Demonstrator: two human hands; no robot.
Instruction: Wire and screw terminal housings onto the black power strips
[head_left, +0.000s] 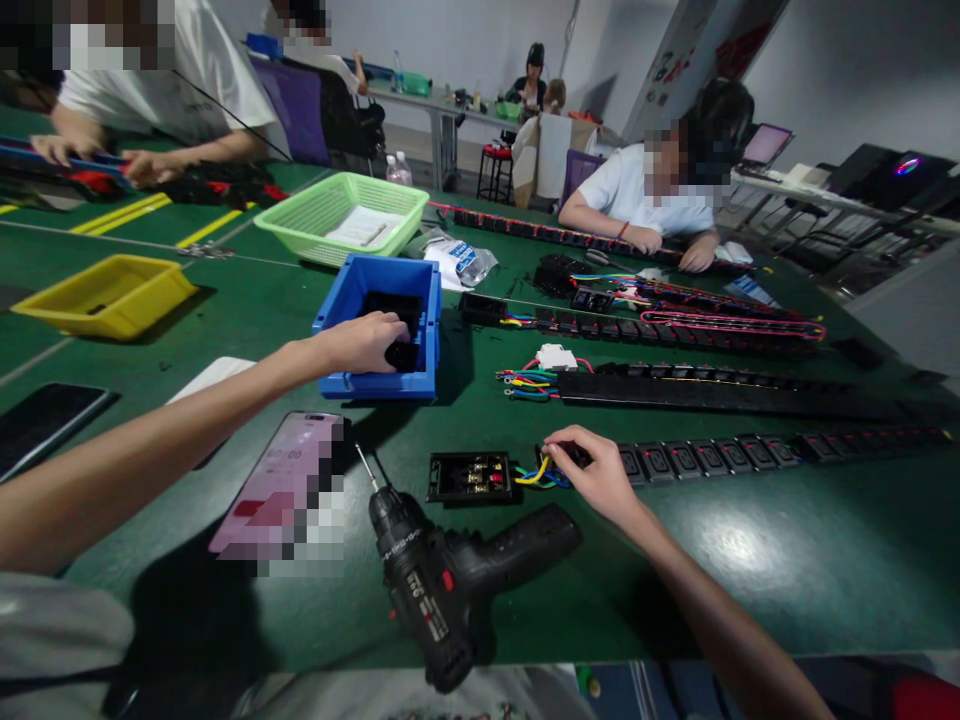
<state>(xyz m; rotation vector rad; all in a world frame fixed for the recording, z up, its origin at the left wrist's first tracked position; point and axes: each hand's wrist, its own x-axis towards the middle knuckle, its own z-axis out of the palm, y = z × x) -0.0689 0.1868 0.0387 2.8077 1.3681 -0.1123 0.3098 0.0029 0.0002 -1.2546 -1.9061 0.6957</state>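
Note:
My left hand [365, 342] reaches over the near rim of a blue bin [379, 388], its fingers closed on a small black plastic part [403, 355]. More black pieces lie inside the bin, partly hidden by the hand. My right hand [596, 470] is closed at the left end of a black socket strip [682, 460], beside its yellow, green and blue wires [536, 472]. Those wires run into an open black housing [471, 478] with metal terminals and a red part. In front of the housing, a black cordless drill [442, 570] lies on its side.
A lit phone [277, 485] lies left of the drill. Behind are a yellow bin [109, 295], a green basket [345, 215] and plastic bags [459, 262]. More wired strips [697, 392] stretch along the right. Co-workers [637, 190] sit across the green table [750, 560].

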